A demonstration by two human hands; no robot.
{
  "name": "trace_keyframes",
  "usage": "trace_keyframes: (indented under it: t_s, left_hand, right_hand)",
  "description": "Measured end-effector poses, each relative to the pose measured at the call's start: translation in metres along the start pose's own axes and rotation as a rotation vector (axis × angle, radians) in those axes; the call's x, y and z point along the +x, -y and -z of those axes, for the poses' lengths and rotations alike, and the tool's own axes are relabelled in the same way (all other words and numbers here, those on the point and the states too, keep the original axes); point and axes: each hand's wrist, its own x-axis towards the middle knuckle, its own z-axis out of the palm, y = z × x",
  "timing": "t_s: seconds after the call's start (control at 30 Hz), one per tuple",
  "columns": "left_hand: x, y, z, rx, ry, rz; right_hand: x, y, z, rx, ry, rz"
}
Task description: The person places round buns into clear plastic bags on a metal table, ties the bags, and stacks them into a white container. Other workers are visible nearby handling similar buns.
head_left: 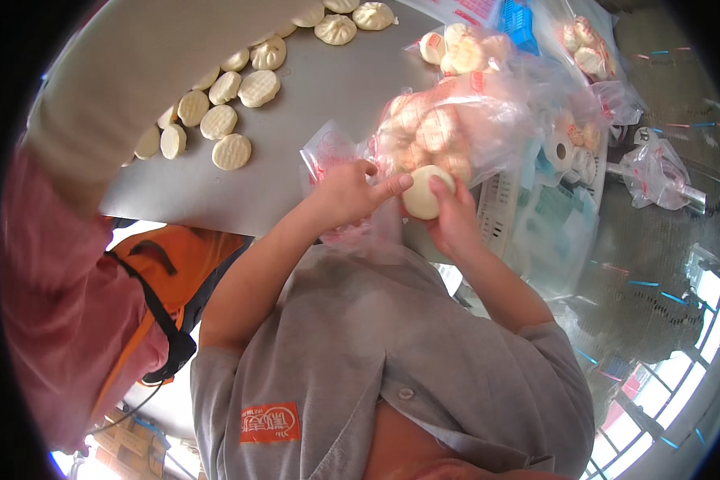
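Observation:
A round pale steamed bun (425,193) is gripped by my right hand (454,216), its flat face turned up. The thumb of my left hand (355,191) reaches to the bun's left edge; the fingers lie at a clear plastic bag with red print (342,159), and whether they pinch it is hard to tell. Just beyond the bun lies a clear bag filled with several buns (435,132). On the metal table (324,96), to the left, loose flat buns (231,151) are spread in rows, with pleated buns (335,29) farther back.
Another person's sleeved arm (126,78) reaches over the table from the left. More bagged buns (465,51) and a blue plastic basket (517,25) stand at the back. On the right are a roll (559,151), clear plastic bags (543,240) and a bag-wrapped object (657,171).

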Motion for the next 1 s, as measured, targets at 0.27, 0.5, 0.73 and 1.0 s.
trace_keyframes:
  t_s: [0.27,0.5,0.73,1.0]
  left_hand:
    - [-0.020,0.026,-0.019,-0.315,-0.171,0.162]
    - [-0.048,0.032,-0.036,-0.553,-0.183,0.129]
    - [-0.077,0.037,-0.038,-0.547,-0.282,0.108]
    - [-0.102,0.015,-0.036,-0.010,-0.456,-0.151]
  right_hand:
    - [-0.021,0.039,-0.018,-0.061,0.282,0.201]
    - [-0.038,0.040,-0.054,-0.469,0.518,0.597]
    - [-0.039,0.022,-0.023,-1.060,0.629,0.538]
    - [-0.042,0.058,-0.049,-1.878,0.832,0.197]
